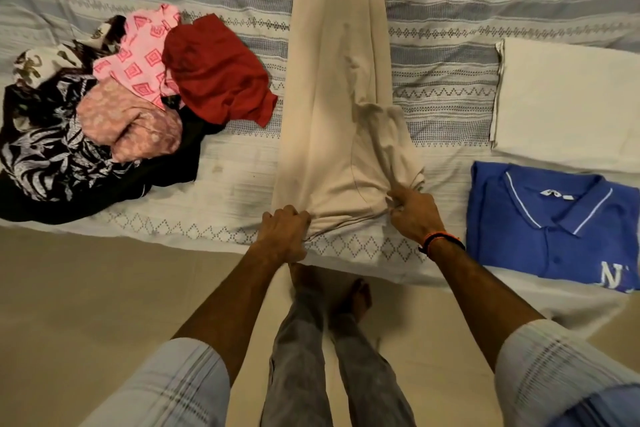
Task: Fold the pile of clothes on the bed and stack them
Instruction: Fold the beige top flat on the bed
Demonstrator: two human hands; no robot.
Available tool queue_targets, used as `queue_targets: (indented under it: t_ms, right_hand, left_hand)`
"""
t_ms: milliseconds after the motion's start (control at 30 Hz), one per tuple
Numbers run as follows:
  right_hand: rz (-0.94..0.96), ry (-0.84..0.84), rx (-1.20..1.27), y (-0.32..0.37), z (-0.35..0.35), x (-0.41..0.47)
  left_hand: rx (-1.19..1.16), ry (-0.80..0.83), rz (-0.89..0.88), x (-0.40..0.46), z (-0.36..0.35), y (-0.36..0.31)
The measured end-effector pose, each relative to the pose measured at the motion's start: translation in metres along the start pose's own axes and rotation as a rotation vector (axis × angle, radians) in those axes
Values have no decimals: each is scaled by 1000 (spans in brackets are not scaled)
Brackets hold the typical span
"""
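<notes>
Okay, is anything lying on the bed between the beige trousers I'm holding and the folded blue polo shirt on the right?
Nothing visible. Only bare patterned bedsheet lies between the long beige trousers and the folded blue polo shirt. Both hands, left and right, already grip the trousers' near end.

The beige trousers [332,87] run off the top edge. The blue polo shirt [550,225] and white folded cloth [568,104] are cropped at right.

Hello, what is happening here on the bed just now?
A person is folding laundry. The left hand and the right hand grip the near end of long beige trousers stretched across the striped bedsheet. A folded blue polo shirt and folded white cloth lie right; an unfolded heap waits left.
</notes>
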State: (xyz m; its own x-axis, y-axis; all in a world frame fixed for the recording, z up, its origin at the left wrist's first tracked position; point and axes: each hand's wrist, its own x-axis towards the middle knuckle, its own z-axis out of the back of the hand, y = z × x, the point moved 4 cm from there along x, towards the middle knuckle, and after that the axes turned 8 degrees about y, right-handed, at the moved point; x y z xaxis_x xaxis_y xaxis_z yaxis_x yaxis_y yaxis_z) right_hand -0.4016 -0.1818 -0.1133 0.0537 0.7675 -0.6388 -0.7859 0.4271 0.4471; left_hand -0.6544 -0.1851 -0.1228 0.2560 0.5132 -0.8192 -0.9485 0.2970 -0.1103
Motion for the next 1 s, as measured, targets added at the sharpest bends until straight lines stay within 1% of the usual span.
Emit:
queue_targets:
  t_ms: [133,267,333,433,567,667,767,900,933,1000]
  right_hand:
    - [-72,-79,120,5,17,2]
    - [-93,-150,147,15,38,4]
    - [-111,-199,168,17,49,7]
    - [-136,-248,205,9,64,18]
    - [-143,-201,207,-6,78,45]
    - [-158,-81,216,-21,81,67]
    - [-139,32,268,-33,72,85]
    - [-107,119,364,-40,63,98]
    - [-108,107,388,-41,62,100]
    - [-73,-50,367,-38,65,95]
  left_hand:
    - [-166,-33,0,5,21,-9]
    - [-360,-122,-39,13,44,-21]
    - [-416,-153,-67,18,56,-30]
    - [-443,-156,-103,30,72,-45]
    - [-529,-194,-119,48,88,-66]
    - [-617,-258,-113,62,97,-87]
    - [-752,-322,-61,79,102,-108]
    - [-887,-334,28,89,102,-125]
    - [-920,-348,49,90,102,-128]
    - [-996,-440,91,88,105,-131]
